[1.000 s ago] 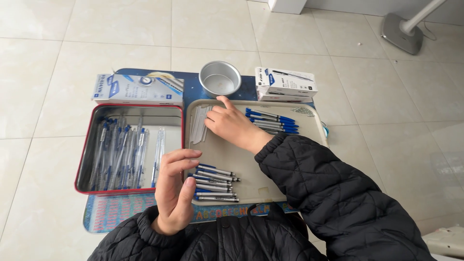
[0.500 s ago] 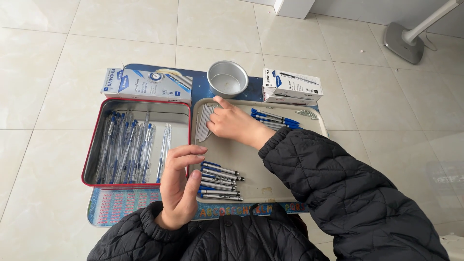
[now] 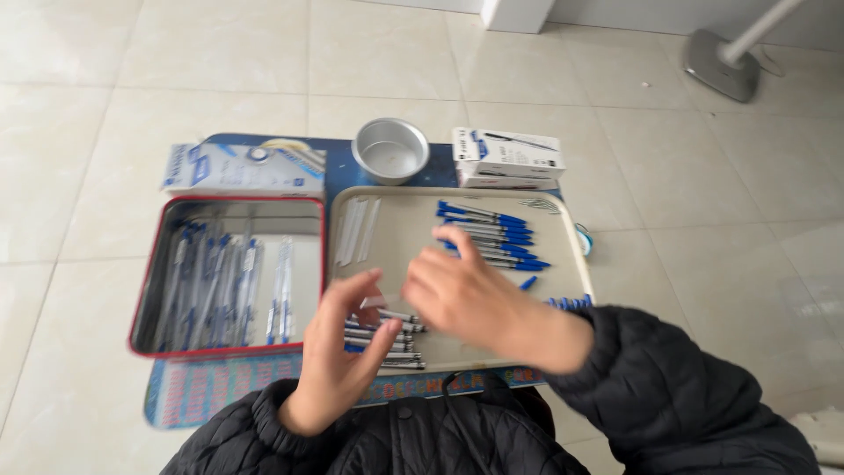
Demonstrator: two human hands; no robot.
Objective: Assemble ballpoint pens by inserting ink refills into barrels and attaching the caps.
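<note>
- The left hand [image 3: 338, 361] pinches a small pale piece [image 3: 373, 302] between thumb and fingertips; it is too blurred to tell what the piece is.
- The right hand [image 3: 462, 295] hovers just beside that grip, fingers curled and motion-blurred; whether its own grip holds anything cannot be told.
- Directly under both hands lies a short row of pen barrels [image 3: 382, 339], dark-tipped, stacked side by side on the near edge of the beige tray [image 3: 400, 233].
- Beyond the right hand, a bundle of blue-capped pens [image 3: 492, 236] lies on the same tray; a few loose blue caps [image 3: 567, 302] sit beside the right wrist.
- Past the left hand's grip, at the tray's far corner, thin clear tubes [image 3: 356, 230] lie together.
- Left of the left hand, a red-rimmed metal tray [image 3: 227, 204] holds many finished pens.
- Farther out, a round metal bowl [image 3: 390, 149] stands between two white-and-blue boxes [image 3: 508, 158].
- All of it rests on a low blue bench [image 3: 338, 171] above a tiled floor [image 3: 132, 70].
</note>
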